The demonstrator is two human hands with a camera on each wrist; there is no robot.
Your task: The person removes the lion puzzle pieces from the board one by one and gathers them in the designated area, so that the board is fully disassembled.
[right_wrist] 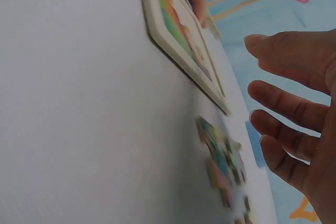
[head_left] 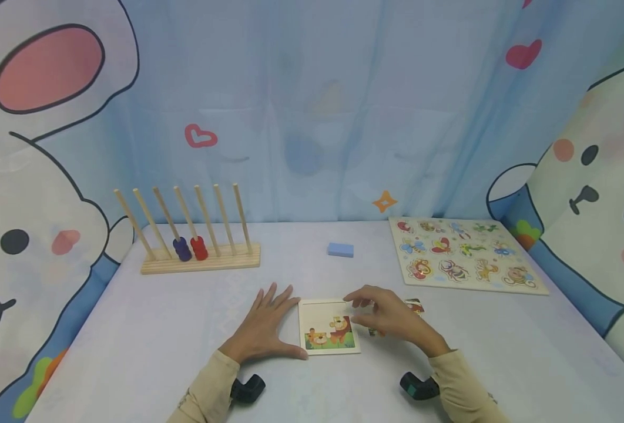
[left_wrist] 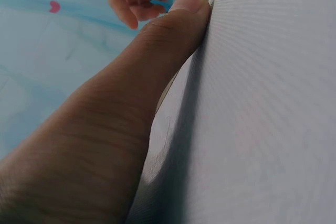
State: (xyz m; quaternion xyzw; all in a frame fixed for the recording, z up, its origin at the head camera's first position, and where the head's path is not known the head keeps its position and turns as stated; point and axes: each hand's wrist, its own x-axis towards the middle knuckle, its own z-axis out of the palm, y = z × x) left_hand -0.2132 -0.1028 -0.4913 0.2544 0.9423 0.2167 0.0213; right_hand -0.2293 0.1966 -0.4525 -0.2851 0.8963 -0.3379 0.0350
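A square wooden puzzle board [head_left: 326, 311] with a pale raised frame lies on the table. Cartoon animal pieces [head_left: 339, 330] fill its lower part; the upper part shows bare wood. My left hand [head_left: 269, 326] spreads along the board's left side, its thumb touching the lower left corner and its fingertips near the upper one. Over the right edge hovers my right hand [head_left: 383, 311], fingers bent loosely, with a gap between thumb and index finger. Nothing shows in its grasp in the right wrist view. Loose jigsaw pieces [right_wrist: 223, 150] lie beside the board, partly hidden under this hand in the head view.
A wooden peg stand [head_left: 201, 265] with blue and red beads is at the back left. A blue block [head_left: 341, 250] lies at the back middle. An insect picture board [head_left: 468, 255] lies at the back right. Behind the table hangs a printed curtain [head_left: 312, 117].
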